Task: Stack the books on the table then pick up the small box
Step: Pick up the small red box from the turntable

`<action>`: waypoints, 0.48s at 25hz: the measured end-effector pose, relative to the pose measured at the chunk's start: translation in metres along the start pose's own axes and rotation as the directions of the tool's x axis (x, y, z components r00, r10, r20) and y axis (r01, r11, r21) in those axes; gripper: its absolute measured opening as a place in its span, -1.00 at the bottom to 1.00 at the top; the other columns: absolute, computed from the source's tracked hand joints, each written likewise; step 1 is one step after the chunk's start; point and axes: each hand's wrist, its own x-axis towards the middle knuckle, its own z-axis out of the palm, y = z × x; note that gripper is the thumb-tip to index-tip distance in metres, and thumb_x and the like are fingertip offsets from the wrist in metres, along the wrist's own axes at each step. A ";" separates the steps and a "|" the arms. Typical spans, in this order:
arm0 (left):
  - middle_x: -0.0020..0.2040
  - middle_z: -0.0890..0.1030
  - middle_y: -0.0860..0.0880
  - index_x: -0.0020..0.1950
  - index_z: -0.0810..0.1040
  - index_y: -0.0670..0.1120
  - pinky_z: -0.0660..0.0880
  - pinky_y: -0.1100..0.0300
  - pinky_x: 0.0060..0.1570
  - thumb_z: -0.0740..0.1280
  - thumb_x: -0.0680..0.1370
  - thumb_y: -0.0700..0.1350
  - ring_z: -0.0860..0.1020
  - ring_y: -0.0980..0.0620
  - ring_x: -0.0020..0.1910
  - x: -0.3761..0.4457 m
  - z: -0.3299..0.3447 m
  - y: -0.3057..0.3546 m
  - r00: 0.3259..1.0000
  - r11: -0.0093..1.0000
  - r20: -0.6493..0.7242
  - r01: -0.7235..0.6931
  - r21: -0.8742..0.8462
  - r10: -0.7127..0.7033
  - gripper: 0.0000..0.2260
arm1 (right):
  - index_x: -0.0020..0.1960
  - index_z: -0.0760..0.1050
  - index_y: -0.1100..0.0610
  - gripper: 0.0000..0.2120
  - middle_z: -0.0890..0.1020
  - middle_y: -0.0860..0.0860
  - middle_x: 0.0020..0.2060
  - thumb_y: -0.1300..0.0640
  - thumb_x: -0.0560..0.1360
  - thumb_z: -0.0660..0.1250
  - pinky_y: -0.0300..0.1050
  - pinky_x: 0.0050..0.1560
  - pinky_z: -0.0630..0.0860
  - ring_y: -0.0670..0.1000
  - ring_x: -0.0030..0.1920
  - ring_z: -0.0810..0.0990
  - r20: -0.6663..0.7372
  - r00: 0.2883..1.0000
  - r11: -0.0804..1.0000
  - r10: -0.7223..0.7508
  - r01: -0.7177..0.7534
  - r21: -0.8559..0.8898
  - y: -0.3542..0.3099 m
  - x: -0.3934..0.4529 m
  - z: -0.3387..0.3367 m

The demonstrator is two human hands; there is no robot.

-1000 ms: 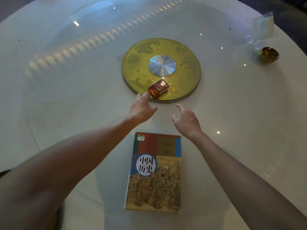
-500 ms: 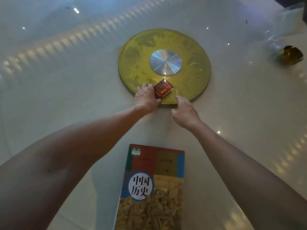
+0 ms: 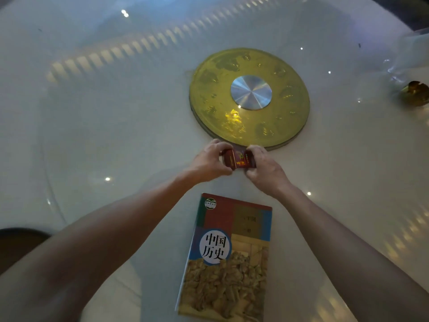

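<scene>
Two-handed, pinching the small box (image 3: pixel 239 161) between left hand (image 3: pixel 210 164) and right hand (image 3: pixel 264 170), just off the gold disc (image 3: pixel 249 96), beyond the stacked books (image 3: pixel 227 259); next, probably lifting clear of the counter (image 3: pixel 116 135), both grips closed firmly.

place: dining room, home or restaurant unclear | evidence: large round white table (image 3: pixel 97 126) with glass lazy Susan on gold turntable base (image 3: pixel 249 98); amber ashtray (image 3: pixel 416 92); dim light, ceiling lamps reflected
</scene>
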 end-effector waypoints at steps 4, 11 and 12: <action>0.19 0.50 -0.01 0.40 0.51 -0.06 0.46 0.39 -0.10 0.54 0.36 -0.21 0.53 0.07 0.14 -0.053 -0.016 -0.011 1.000 0.998 0.003 0.030 -0.055 -0.030 -0.40 | 0.40 0.39 0.05 -0.49 0.52 -0.01 0.24 0.12 0.50 0.46 0.08 0.06 0.60 0.04 0.04 0.59 0.073 0.997 0.999 -0.040 0.040 -0.002 -0.033 -0.032 0.003; 0.22 0.50 -0.07 0.44 0.48 -0.13 0.58 0.30 -0.16 0.52 0.35 -0.32 0.60 0.00 0.16 -0.162 -0.045 -0.035 0.980 0.963 -0.129 0.116 -0.245 -0.151 -0.35 | 0.36 0.44 -0.04 -0.50 0.52 -0.08 0.18 0.09 0.45 0.46 0.06 0.09 0.62 0.04 0.07 0.61 0.141 0.979 0.988 -0.149 0.154 -0.023 -0.118 -0.091 0.018; 0.24 0.51 -0.07 0.44 0.48 -0.13 0.57 0.31 -0.18 0.52 0.35 -0.32 0.60 0.01 0.16 -0.177 -0.049 -0.040 0.975 0.955 -0.149 0.118 -0.271 -0.163 -0.35 | 0.35 0.44 -0.03 -0.51 0.51 -0.07 0.18 0.10 0.44 0.45 0.07 0.10 0.62 0.04 0.08 0.61 0.153 0.977 0.987 -0.150 0.156 -0.026 -0.130 -0.098 0.023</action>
